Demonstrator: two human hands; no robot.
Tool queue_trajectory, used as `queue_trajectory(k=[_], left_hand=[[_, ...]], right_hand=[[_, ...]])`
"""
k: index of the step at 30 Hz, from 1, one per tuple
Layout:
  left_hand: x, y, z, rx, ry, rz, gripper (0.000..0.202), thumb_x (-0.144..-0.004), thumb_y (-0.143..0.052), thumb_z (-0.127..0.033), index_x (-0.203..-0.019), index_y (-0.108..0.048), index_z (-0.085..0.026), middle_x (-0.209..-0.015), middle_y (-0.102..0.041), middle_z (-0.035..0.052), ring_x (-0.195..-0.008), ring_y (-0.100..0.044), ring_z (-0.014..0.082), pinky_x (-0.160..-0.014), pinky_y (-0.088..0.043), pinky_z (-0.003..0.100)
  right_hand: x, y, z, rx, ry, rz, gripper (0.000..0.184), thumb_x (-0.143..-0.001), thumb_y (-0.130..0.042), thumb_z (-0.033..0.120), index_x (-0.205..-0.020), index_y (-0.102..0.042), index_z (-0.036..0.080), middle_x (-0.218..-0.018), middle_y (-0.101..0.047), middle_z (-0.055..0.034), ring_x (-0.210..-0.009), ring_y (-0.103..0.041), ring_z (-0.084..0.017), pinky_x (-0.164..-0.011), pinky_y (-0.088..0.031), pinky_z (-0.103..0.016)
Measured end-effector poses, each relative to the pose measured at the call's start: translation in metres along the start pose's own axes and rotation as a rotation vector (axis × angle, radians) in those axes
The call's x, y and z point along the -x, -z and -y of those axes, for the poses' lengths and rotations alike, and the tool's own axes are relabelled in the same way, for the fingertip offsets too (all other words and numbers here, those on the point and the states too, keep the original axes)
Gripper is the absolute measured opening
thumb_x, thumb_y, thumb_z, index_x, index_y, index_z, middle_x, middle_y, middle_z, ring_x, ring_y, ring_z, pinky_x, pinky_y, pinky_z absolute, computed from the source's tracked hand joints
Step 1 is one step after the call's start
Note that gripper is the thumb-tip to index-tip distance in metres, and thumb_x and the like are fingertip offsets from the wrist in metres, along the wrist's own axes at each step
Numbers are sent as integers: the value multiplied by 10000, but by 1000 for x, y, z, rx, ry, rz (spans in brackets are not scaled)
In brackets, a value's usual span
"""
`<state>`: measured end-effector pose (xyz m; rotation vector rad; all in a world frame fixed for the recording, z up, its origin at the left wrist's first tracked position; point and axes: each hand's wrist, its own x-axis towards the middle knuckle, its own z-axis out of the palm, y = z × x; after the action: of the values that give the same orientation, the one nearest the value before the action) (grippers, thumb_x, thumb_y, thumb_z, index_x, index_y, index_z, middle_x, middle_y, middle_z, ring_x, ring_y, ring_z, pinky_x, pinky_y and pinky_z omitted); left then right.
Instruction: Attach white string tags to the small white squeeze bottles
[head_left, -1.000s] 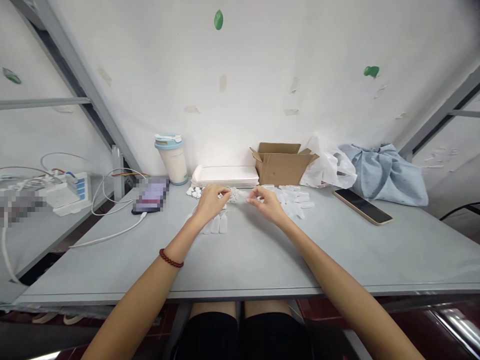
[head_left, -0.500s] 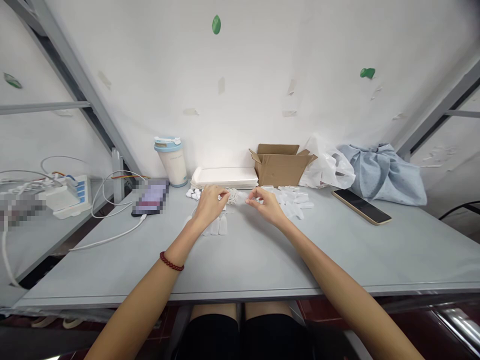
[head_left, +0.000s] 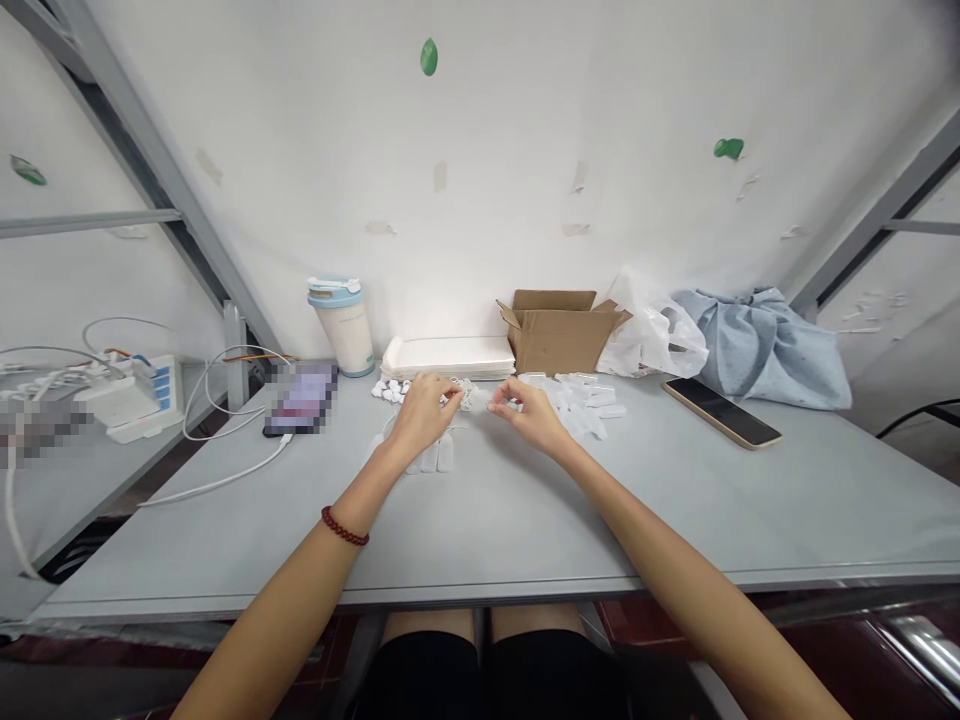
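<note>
My left hand (head_left: 427, 408) is closed in a pinch, its fingertips beside a small heap of whitish loops or cords (head_left: 474, 394). Facing it across a narrow gap, my right hand (head_left: 529, 412) also pinches, thumb against forefinger. Whatever either pinch holds is too small to make out. Small white pieces (head_left: 388, 389) lie behind my left hand, partly covered by it. Several translucent flat tag-like pieces (head_left: 430, 458) rest in a row under and in front of the left wrist. More clear plastic pieces (head_left: 589, 402) are piled just right of my right hand.
Along the wall stand a cup (head_left: 343, 330), a white stack (head_left: 450, 355), an open cardboard box (head_left: 561, 335), a plastic bag (head_left: 649, 335) and blue cloth (head_left: 769, 345). A phone (head_left: 721, 412) lies right. Another phone (head_left: 301, 398) with a cable and a power strip (head_left: 142, 395) are left.
Both hands stay at nearly the same place above the table, still pinching, with only slight finger shifts. The view has moved a little.
</note>
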<state>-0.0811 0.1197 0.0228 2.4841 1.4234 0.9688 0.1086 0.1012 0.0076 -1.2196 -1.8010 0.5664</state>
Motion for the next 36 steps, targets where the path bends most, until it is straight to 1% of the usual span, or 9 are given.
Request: queue_trajectory(k=[5,12,15,18,22,26,29,32,36], left_hand=[[1,-2,-2,59,-51,-11,192,-825,-483,-247,-769,-653,-178,-812,-637,57,-878,-537,218,-802,-420,342],[1,-2,-8,259,16,51,210,-830,-483,-269,-867,-665,-170,-888,-678,57,-851,-589,197,-717,-443,293],[-1,0,-9,359,68,72,206,-810,-515,-285,-864,-676,-168,-895,-693,53,-840,-601,196,-697,-440,277],[-1,3,-9,485,132,108,196,-780,-568,-320,-812,-685,-165,-861,-695,46,-806,-596,191,-697,-429,271],[-1,6,-7,705,275,180,247,-724,-650,-379,-814,-691,-152,-774,-656,32,-697,-548,150,-660,-407,261],[-1,6,-3,885,351,203,304,-649,-729,-400,-823,-704,-152,-728,-621,17,-685,-519,133,-680,-404,261],[-1,6,-1,951,393,207,332,-597,-771,-399,-810,-715,-151,-752,-629,32,-708,-525,143,-704,-417,277],[-1,7,-2,981,411,227,333,-579,-786,-379,-818,-725,-155,-784,-638,41,-738,-532,152,-725,-422,289],[-2,8,-2,997,435,224,305,-560,-799,-344,-791,-730,-157,-754,-644,37,-732,-533,153,-727,-413,298]], right_hand=[[0,-1,0,7,5,13,94,-738,-564,274,-720,-528,189,-731,-577,-3,-723,-518,-145,-661,-360,-256],[2,-2,2,-34,18,32,83,-739,-564,257,-715,-524,189,-744,-614,-8,-736,-539,-149,-671,-371,-262],[2,-2,3,-46,26,31,67,-734,-559,238,-705,-525,188,-742,-623,-7,-740,-548,-149,-669,-373,-262],[2,-2,4,-53,34,19,59,-729,-561,226,-699,-529,187,-728,-620,-3,-727,-547,-145,-655,-369,-257],[3,-3,6,-68,55,-27,82,-731,-572,242,-688,-526,190,-700,-604,6,-692,-537,-137,-629,-363,-250],[5,-4,8,-93,65,-42,101,-731,-572,251,-678,-508,194,-698,-591,7,-700,-544,-140,-614,-363,-246],[6,-6,9,-97,63,-21,98,-731,-575,250,-705,-496,197,-716,-595,7,-717,-562,-146,-622,-366,-249],[7,-7,9,-82,59,-15,107,-729,-580,250,-739,-485,202,-735,-595,8,-725,-574,-151,-630,-370,-254],[9,-8,11,-57,53,-20,117,-730,-569,260,-768,-469,211,-767,-603,-1,-750,-587,-168,-607,-370,-252]])
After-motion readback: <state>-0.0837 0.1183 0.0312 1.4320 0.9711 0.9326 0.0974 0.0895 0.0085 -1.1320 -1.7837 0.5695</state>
